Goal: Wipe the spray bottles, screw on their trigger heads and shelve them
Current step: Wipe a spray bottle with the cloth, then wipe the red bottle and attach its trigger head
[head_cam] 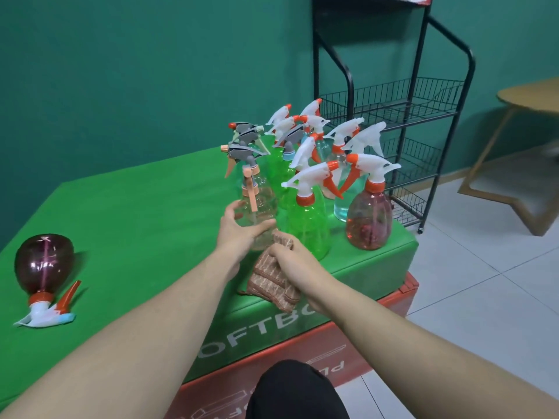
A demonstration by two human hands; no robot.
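Several spray bottles with trigger heads stand clustered on the green padded block (145, 213). My left hand (239, 228) curls round the base of a clear bottle (261, 201) that has a peach and grey trigger head. My right hand (290, 255) grips a brown striped cloth (269, 282) just in front of that bottle. Beside them stand a green bottle (308, 228) and a pink bottle (367, 222), both with white and orange heads. A dark purple bottle (44, 261) lies on its side at the left, its head attached.
A black wire shelf rack (423, 116) on wheels stands behind the block at the right, its baskets bare. A wooden table (526, 98) is at the far right over a tiled floor. The green block sits on a red box (393, 313).
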